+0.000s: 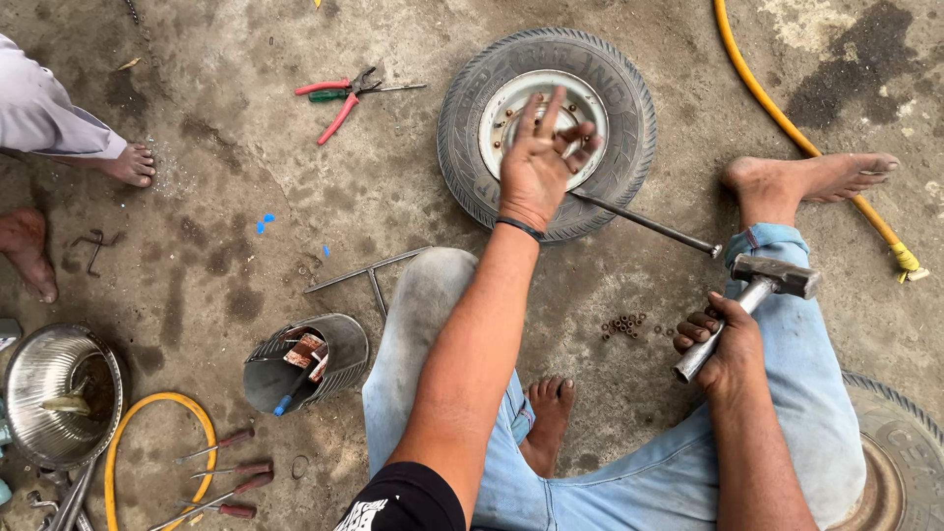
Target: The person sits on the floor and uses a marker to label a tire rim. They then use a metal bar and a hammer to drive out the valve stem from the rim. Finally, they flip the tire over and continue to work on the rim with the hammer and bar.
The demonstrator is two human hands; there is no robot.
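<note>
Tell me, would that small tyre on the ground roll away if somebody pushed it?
Probably not: the tyre lies flat on its side on the concrete floor, so a push would likely make it slide or scrape. Its metal rim suggests it is fairly heavy for its size. Stood upright, it would likely roll easily.

A black, ribbed-tread tyre (pixel 547 133) rings a pale grey wheel rim (pixel 501 123) on a stained grey-brown concrete floor (pixel 246 197). A steel-grey hammer (pixel 747 300) lies against faded light-blue jeans (pixel 806 393). Red-handled pliers (pixel 339 98) cross a green-handled screwdriver (pixel 339 94). Orange-yellow hose (pixel 787 118) curves past a dark oil patch, and a black band (pixel 519 227) circles the wrist. Blue flecks dot the ground.
</note>
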